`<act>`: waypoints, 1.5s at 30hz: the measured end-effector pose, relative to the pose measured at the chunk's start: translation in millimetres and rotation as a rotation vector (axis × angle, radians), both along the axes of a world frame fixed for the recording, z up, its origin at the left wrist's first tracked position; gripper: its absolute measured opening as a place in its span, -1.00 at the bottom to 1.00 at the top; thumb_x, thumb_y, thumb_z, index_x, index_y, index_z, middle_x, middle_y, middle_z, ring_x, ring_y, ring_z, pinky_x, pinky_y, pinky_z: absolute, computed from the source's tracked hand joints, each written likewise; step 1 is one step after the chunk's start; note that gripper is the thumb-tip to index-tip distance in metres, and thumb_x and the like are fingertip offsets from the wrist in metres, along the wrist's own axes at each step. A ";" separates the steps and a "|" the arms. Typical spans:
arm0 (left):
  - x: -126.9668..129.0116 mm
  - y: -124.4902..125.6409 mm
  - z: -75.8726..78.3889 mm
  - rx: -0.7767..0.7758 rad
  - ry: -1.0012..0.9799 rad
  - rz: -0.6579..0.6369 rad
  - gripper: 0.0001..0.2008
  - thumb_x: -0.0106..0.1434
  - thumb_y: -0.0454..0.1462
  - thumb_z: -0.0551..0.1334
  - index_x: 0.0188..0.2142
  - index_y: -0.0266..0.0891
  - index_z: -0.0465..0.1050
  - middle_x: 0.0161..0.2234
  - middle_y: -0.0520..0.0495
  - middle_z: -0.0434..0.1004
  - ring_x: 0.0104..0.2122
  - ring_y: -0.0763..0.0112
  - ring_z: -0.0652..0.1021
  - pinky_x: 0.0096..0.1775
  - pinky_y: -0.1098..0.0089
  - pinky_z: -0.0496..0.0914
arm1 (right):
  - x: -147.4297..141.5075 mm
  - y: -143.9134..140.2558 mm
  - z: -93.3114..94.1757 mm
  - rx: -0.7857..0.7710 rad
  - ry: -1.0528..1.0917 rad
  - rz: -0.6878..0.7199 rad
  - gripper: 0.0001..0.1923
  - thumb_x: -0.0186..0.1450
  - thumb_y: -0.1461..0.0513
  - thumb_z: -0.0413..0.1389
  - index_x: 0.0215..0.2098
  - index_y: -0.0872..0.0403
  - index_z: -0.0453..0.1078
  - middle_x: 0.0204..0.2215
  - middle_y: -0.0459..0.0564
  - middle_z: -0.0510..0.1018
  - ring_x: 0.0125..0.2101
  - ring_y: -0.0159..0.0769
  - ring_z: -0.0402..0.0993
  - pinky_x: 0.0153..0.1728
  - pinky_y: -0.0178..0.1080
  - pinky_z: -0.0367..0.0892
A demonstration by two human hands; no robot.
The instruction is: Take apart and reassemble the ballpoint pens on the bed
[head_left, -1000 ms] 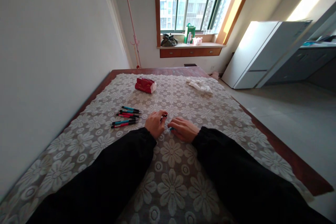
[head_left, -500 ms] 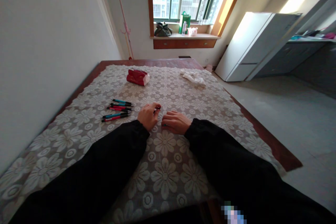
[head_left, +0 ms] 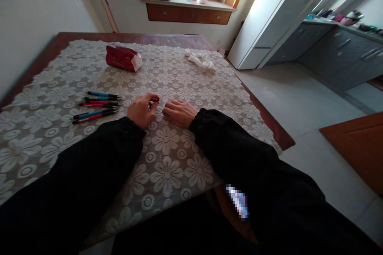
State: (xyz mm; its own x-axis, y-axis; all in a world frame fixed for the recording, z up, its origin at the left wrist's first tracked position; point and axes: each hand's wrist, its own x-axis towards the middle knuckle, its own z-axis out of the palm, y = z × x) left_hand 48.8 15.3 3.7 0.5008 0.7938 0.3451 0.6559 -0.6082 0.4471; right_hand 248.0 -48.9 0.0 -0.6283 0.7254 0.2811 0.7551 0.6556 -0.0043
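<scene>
Covering most of the wooden table (head_left: 263, 121) was a lace tablecloth (head_left: 167, 167) patterned with large white flowers, and both black-sleeved forearms lay across its near half. Beyond the table's far right corner stood a white cabinet (head_left: 269, 20), with a grey counter (head_left: 338, 55) further right and a window ledge (head_left: 188, 6) at the back of the room. On the far left part of the cloth sat a red tissue pack (head_left: 122, 57), and toward the far right lay a crumpled white cloth (head_left: 200, 59). A row of red and blue pens (head_left: 95, 105) lay side by side on the left, just beside the left hand (head_left: 142, 110). That hand rested on the cloth with its fingers curled in, pinching a small dark pen part (head_left: 156, 100) at the fingertips. The right hand (head_left: 179, 112) lay close by, fingers bent down against the cloth; something small seemed tucked under its fingertips, but I could not tell what it was or whether it was gripped.
</scene>
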 end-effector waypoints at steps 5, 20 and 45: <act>0.4 0.0 0.2 -0.002 0.007 -0.008 -0.75 0.32 -0.26 0.14 -0.04 -0.17 0.49 -0.23 -0.09 0.61 -0.14 0.16 0.54 -0.07 0.21 0.40 | -1.1 0.0 -2.0 0.026 -0.056 -0.021 -0.77 0.53 0.17 -0.07 -0.09 0.05 0.41 -0.15 0.03 0.48 -0.22 -0.24 0.32 -0.19 -0.17 0.12; -1.9 2.1 -0.8 -0.009 0.013 0.005 -0.74 0.32 -0.24 0.14 -0.04 -0.16 0.50 -0.19 -0.09 0.62 -0.17 0.19 0.57 -0.09 0.23 0.40 | -7.5 -1.6 -0.3 0.032 -0.002 -0.004 -0.75 0.53 0.17 -0.06 -0.14 0.02 0.46 -0.23 -0.02 0.56 -0.30 -0.29 0.39 -0.25 -0.18 0.08; -0.5 -1.6 1.0 -0.043 -0.020 -0.020 -0.77 0.33 -0.31 0.14 -0.06 -0.13 0.47 -0.16 -0.03 0.66 -0.16 0.21 0.57 -0.07 0.24 0.39 | 9.4 0.1 7.6 -0.009 0.536 -0.304 -0.77 0.49 0.17 -0.18 -0.23 0.00 0.26 -0.38 -0.03 0.48 -0.33 -0.22 0.38 -0.18 -0.12 0.16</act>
